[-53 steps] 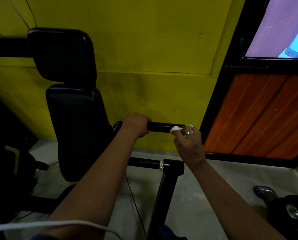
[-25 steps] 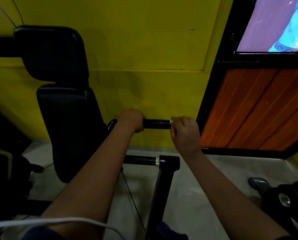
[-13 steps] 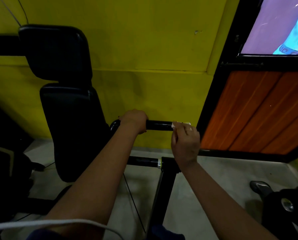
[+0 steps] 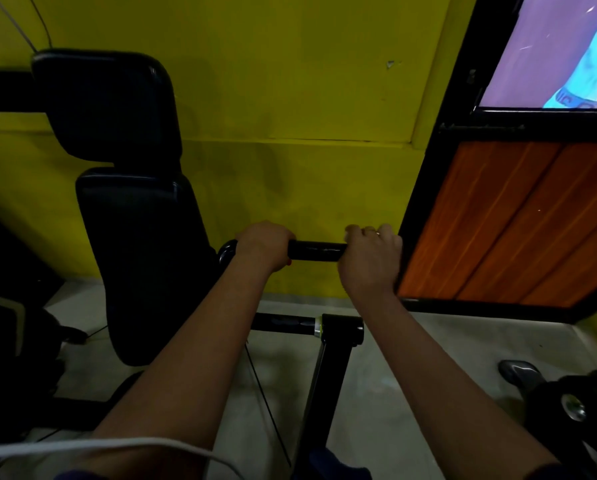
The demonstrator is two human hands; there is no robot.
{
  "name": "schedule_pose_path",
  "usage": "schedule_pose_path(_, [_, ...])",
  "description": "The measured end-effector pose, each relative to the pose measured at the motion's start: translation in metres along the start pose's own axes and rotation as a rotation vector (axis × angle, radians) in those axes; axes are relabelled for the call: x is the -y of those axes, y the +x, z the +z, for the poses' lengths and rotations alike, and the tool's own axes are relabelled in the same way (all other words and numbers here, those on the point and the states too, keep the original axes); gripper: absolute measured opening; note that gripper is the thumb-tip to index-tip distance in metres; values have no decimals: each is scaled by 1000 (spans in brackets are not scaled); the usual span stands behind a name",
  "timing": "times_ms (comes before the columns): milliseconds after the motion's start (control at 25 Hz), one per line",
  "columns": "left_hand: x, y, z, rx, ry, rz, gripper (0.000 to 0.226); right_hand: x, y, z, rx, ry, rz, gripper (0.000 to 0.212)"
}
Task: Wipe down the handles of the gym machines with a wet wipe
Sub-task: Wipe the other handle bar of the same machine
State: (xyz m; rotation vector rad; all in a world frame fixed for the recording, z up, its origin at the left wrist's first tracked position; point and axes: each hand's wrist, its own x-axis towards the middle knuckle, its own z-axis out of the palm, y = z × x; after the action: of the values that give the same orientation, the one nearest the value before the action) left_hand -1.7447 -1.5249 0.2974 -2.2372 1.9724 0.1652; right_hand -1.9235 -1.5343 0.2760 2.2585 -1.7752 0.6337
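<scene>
A black horizontal handle [image 4: 316, 250] of a gym machine runs across the middle of the view, in front of the yellow wall. My left hand [image 4: 264, 244] grips its left part, fingers curled over the top. My right hand [image 4: 371, 258] is wrapped round the handle's right end. The wet wipe is hidden inside that fist and does not show. A ring sits on one finger of my right hand.
A black padded seat back and headrest [image 4: 134, 209] stand to the left. Below the hands a second black bar [image 4: 283, 323] joins a post [image 4: 328, 382]. An orange wooden panel [image 4: 519, 223] and a screen [image 4: 560, 53] are to the right. Black equipment [image 4: 567, 410] sits on the floor at right.
My right hand has closed fully over the handle's right end, covering the white wipe that showed at its fingertips before. My left hand keeps the same grip.
</scene>
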Motion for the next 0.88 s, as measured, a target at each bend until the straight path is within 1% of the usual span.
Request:
schedule_pose_path(40, [0, -2, 0, -5, -2, 0, 43, 13, 10, -5, 146, -4, -6, 20])
schedule_pose_path(120, [0, -5, 1, -36, 2, -4, 52, 37, 30, -6, 330, 18, -52, 18])
schedule_pose_path(200, [0, -8, 1, -64, 19, -22, 70, 57, 46, -5, 454, 92, -40, 19])
schedule_pose_path(280, [0, -9, 1, -58, -9, -58, 88, 67, 47, 5, 465, 181, -75, 20])
schedule_pose_path(320, [0, -8, 1, -53, -35, -74, 93, 68, 42, 11, 407, 231, -126, 20])
schedule_pose_path(360, [1, -8, 1, -56, -60, -84, 96, 64, 35, 17, 298, 320, -194, 21])
schedule_pose_path(440, [2, -8, 2, -54, -74, -75, 94, 45, 18, 28, 12, 507, -376, 30])
schedule_pose_path(480, [2, -9, 3, -57, -58, -60, 86, 30, 11, 33, -130, 511, -472, 32])
schedule_pose_path(520, [1, -10, 3, -58, -39, -44, 74, 14, 7, 40, -252, 466, -543, 30])
schedule_pose_path(560, [0, -11, 4, -59, -23, -33, 59, -1, 2, 44, -328, 396, -575, 27])
schedule_pose_path(600, [-2, -12, 4, -67, -15, -32, 47, -13, -3, 44, -387, 323, -572, 24])
schedule_pose_path(640, [-3, -12, 5, -74, -11, -37, 40, -18, -8, 42, -447, 266, -529, 21])
schedule_pose_path(680, [-5, -14, 4, -73, -16, -46, 37, -16, -11, 42, -491, 250, -470, 18])
schedule_pose_path(760, [-8, -14, 3, -56, -34, -47, 39, 5, -13, 44, -457, 350, -390, 18])
schedule_pose_path(800, [-10, -15, 2, -48, -40, -35, 43, 18, -15, 46, -408, 406, -396, 21])
schedule_pose_path(880, [-11, -14, 2, -44, -55, -8, 50, 24, -19, 52, -345, 406, -517, 27])
